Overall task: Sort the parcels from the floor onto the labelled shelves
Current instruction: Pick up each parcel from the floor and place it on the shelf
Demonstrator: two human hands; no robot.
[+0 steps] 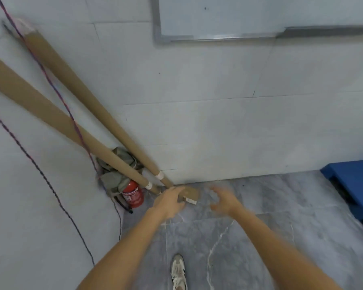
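Small brown parcel [190,192] lies on the floor [260,208] at the wall base, at 1 o'clock from left hand [169,203] and 10 o'clock from right hand [223,200]. Left fingers [177,190] straight, overlapping the parcel's left edge; contact unclear, blurred. Right fingers [215,190] spread, loosely curled, holding nothing, apart from parcel. Cardboard tubes [92,103] at 10 o'clock half hide a green bag [113,178]; contents not visible. Red extinguisher [133,195] sits just beside it.

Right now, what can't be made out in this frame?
Head view:
Parcel: left side covered by the left hand; label too small to read; grip or mere touch unclear.
Right hand: motion-blurred, outline smeared.
Blue pallet: cut off by the right edge.
Fire extinguisher: top hidden by a bag and cardboard tubes.
Labelled shelves: out of frame.
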